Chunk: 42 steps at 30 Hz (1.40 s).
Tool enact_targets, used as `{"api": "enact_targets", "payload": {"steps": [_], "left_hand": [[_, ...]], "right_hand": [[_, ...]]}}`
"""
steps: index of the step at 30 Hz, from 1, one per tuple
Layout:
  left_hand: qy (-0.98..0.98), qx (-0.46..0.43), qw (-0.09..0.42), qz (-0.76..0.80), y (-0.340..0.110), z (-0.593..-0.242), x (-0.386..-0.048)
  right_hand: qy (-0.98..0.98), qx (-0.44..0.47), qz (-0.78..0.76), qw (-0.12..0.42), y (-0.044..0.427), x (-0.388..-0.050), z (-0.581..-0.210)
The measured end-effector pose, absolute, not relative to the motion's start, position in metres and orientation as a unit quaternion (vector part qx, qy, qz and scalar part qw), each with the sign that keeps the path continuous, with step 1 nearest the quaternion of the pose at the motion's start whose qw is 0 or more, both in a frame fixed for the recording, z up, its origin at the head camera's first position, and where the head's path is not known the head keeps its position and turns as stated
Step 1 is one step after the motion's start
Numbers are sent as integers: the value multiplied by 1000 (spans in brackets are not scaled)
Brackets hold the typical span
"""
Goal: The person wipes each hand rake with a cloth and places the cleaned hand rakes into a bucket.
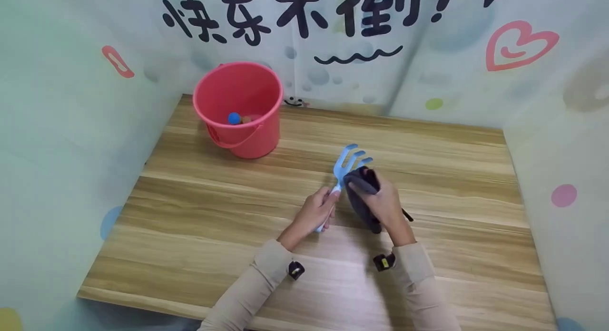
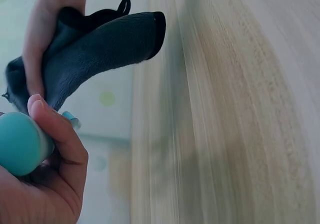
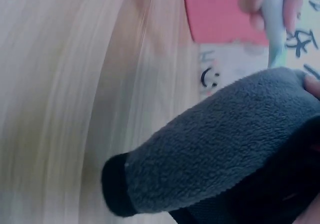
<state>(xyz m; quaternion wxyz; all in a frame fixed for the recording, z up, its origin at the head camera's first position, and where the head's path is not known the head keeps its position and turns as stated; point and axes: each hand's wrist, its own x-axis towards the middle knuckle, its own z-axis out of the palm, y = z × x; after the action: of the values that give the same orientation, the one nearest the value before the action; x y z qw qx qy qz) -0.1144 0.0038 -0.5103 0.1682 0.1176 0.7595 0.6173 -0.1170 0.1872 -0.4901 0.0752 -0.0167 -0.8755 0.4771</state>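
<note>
In the head view, my left hand (image 1: 311, 212) grips the handle of a light-blue garden hand fork (image 1: 339, 171), its three bent tines pointing away from me. My right hand (image 1: 387, 205) holds a folded dark grey cloth (image 1: 359, 202) with black edging against the fork, near the base of the tines. The left wrist view shows the rounded handle end (image 2: 20, 144) poking out of the left fist, with the cloth (image 2: 105, 46) hanging from the right hand beyond. Seen from the right wrist, the fuzzy cloth (image 3: 220, 139) hides most of the fork's head.
A red bucket (image 1: 266, 138) stands at the back left of the wooden table (image 1: 442, 179), with a blue ball (image 1: 233, 118) and a small brownish thing inside. Printed cloth walls (image 1: 476, 98) enclose the table at the back and on both sides.
</note>
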Motion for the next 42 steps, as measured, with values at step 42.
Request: {"api": "enact_targets", "payload": {"steps": [42], "left_hand": [[754,120,243,598,6,-499,-106]], "right_hand": [[-879,13,214,425,199,-140,-509]]}}
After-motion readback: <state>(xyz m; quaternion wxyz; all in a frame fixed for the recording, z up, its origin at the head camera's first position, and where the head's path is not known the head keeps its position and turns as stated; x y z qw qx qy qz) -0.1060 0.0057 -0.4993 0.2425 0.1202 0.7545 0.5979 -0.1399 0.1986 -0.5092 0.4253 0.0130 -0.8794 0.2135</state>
